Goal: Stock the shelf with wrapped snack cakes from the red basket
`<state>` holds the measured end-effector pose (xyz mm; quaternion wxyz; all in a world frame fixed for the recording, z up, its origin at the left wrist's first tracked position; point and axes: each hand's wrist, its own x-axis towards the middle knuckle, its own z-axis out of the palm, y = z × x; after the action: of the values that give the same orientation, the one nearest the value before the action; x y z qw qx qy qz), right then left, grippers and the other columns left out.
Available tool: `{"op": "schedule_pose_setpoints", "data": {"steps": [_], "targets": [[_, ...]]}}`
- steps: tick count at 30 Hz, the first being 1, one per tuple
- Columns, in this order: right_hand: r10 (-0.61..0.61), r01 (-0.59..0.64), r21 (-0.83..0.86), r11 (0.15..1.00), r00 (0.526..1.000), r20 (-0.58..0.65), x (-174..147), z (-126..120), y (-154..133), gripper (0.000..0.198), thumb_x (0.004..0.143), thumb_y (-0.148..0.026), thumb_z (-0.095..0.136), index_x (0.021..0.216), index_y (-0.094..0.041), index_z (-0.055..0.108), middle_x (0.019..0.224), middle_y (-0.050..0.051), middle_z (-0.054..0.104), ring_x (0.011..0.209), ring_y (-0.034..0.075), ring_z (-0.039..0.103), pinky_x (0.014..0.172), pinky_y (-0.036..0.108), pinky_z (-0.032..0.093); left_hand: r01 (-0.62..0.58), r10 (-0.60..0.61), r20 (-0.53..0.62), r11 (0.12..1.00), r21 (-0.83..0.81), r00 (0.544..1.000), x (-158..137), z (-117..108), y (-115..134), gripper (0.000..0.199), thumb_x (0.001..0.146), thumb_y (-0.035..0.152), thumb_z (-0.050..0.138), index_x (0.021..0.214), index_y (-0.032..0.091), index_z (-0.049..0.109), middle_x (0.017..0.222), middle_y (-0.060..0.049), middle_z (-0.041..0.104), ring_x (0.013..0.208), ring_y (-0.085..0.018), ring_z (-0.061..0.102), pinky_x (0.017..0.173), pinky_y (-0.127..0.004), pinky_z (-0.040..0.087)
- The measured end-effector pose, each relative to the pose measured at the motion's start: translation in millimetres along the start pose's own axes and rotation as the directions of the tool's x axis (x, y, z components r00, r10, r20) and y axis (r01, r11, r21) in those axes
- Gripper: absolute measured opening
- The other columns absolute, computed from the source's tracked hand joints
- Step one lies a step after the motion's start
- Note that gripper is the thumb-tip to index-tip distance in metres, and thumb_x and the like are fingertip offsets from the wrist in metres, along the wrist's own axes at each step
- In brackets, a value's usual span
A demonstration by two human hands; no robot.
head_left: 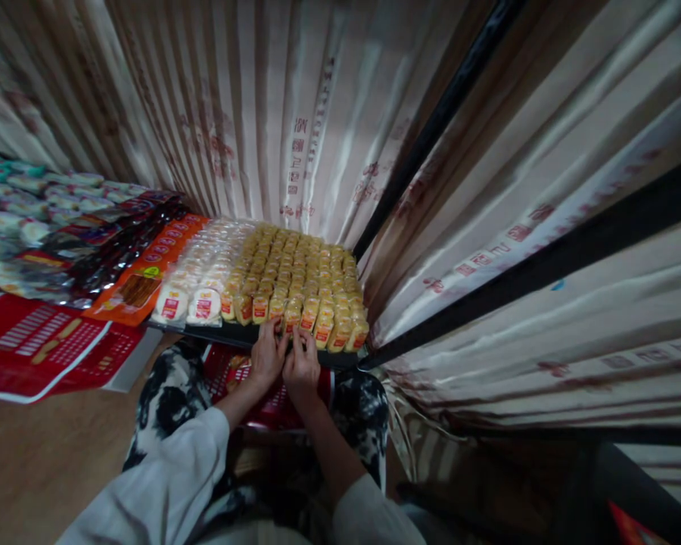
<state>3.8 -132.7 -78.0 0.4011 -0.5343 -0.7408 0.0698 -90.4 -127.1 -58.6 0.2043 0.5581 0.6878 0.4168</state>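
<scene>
Rows of small yellow-wrapped snack packets (295,280) with red labels stand packed together on the right end of a black shelf. My left hand (268,354) is at the front row, fingers bent and pressed together against a packet (291,322). Close beside it, my right hand (303,369) reaches the same packet with its fingertips, thumb side toward the left hand. The fingers look closed on the packet's front edges; the exact grip is partly hidden. Left of the yellow rows stand clear-wrapped white round packets (205,303) with red labels.
An orange snack bag (141,276), dark shiny packs (110,257) and white-and-green packets (39,193) continue leftward. A red printed box (45,348) hangs below them. Pleated printed curtains (250,98) and black poles (431,136) border the shelf. My knees (173,386) are beneath it.
</scene>
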Motion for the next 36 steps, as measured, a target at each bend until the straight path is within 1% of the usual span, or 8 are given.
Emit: {"op": "schedule_pose_setpoints", "data": {"steps": [4, 8, 17, 21, 24, 27, 33, 36], "targets": [[-0.002, 0.002, -0.07, 0.998, 1.0, -0.002, 1, 3, -2, 0.047, 0.087, -0.014, 0.033, 0.131, -0.016, 0.049, 0.114, 0.016, 0.053, 0.102, 0.021, 0.053, 0.082, 0.033, 0.051, 0.003, -0.006, 0.042, 0.997, 0.079, 0.999, 3, -2, 6, 0.031, 0.09, 0.025, 0.041, 0.12, 0.018, 0.046, 0.117, -0.008, 0.056, 0.101, -0.018, 0.056, 0.084, -0.027, 0.045], [0.015, -0.013, -0.109, 0.994, 1.0, 0.021, 4, 2, -2, 0.048, 0.086, -0.014, 0.034, 0.132, -0.016, 0.048, 0.108, 0.015, 0.054, 0.096, 0.02, 0.054, 0.077, 0.03, 0.052, 0.018, -0.027, 0.057, 0.988, 0.155, 0.998, 8, -5, 14, 0.031, 0.09, 0.023, 0.042, 0.12, 0.018, 0.046, 0.119, -0.008, 0.057, 0.103, -0.017, 0.057, 0.085, -0.026, 0.044], [0.044, -0.032, -0.179, 0.983, 0.997, 0.064, 8, 3, -4, 0.051, 0.085, -0.013, 0.033, 0.134, -0.016, 0.047, 0.1, 0.014, 0.056, 0.09, 0.02, 0.056, 0.072, 0.029, 0.052, 0.037, -0.055, 0.066, 0.966, 0.255, 0.996, 12, -3, 12, 0.029, 0.091, 0.028, 0.042, 0.118, 0.02, 0.048, 0.116, -0.007, 0.059, 0.095, -0.018, 0.061, 0.074, -0.024, 0.044], [0.035, -0.026, -0.176, 0.984, 0.998, 0.043, 8, 5, -3, 0.05, 0.086, -0.015, 0.033, 0.134, -0.016, 0.046, 0.101, 0.015, 0.058, 0.093, 0.021, 0.056, 0.073, 0.029, 0.052, 0.035, -0.058, 0.076, 0.961, 0.275, 0.995, 12, 0, 8, 0.028, 0.091, 0.03, 0.042, 0.116, 0.02, 0.048, 0.111, -0.006, 0.06, 0.092, -0.017, 0.061, 0.073, -0.024, 0.044], [0.024, -0.021, -0.145, 0.989, 1.0, 0.019, 6, 6, -1, 0.05, 0.086, -0.016, 0.033, 0.134, -0.015, 0.046, 0.107, 0.015, 0.058, 0.099, 0.021, 0.055, 0.078, 0.029, 0.051, 0.002, -0.02, 0.074, 0.973, 0.23, 0.997, 11, 1, 4, 0.025, 0.09, 0.028, 0.043, 0.112, 0.018, 0.049, 0.107, -0.007, 0.06, 0.094, -0.017, 0.06, 0.076, -0.025, 0.044], [0.041, -0.037, -0.122, 0.992, 0.999, 0.025, 6, 5, 0, 0.05, 0.086, -0.016, 0.032, 0.134, -0.015, 0.045, 0.11, 0.015, 0.058, 0.102, 0.021, 0.055, 0.079, 0.029, 0.051, -0.048, 0.038, 0.059, 0.982, 0.182, 0.998, 8, 2, 0, 0.022, 0.09, 0.027, 0.043, 0.108, 0.016, 0.05, 0.102, -0.008, 0.059, 0.093, -0.018, 0.059, 0.079, -0.026, 0.046], [0.069, -0.063, -0.102, 0.993, 0.996, 0.049, 6, 2, -3, 0.051, 0.084, -0.015, 0.033, 0.134, -0.015, 0.044, 0.113, 0.014, 0.058, 0.104, 0.021, 0.055, 0.084, 0.032, 0.05, -0.129, 0.139, -0.08, 0.985, 0.119, 0.987, 1, 1, -8, 0.022, 0.089, 0.022, 0.04, 0.108, 0.017, 0.049, 0.107, -0.01, 0.053, 0.1, -0.019, 0.056, 0.082, -0.031, 0.049], [0.063, -0.061, -0.064, 0.996, 0.998, 0.031, 6, 0, -5, 0.049, 0.084, -0.013, 0.032, 0.132, -0.015, 0.044, 0.112, 0.014, 0.059, 0.105, 0.02, 0.055, 0.087, 0.032, 0.049, -0.174, 0.185, -0.102, 0.979, 0.105, 0.977, -1, 1, -12, 0.022, 0.088, 0.02, 0.041, 0.108, 0.018, 0.049, 0.106, -0.009, 0.052, 0.099, -0.019, 0.056, 0.084, -0.032, 0.049]]}}
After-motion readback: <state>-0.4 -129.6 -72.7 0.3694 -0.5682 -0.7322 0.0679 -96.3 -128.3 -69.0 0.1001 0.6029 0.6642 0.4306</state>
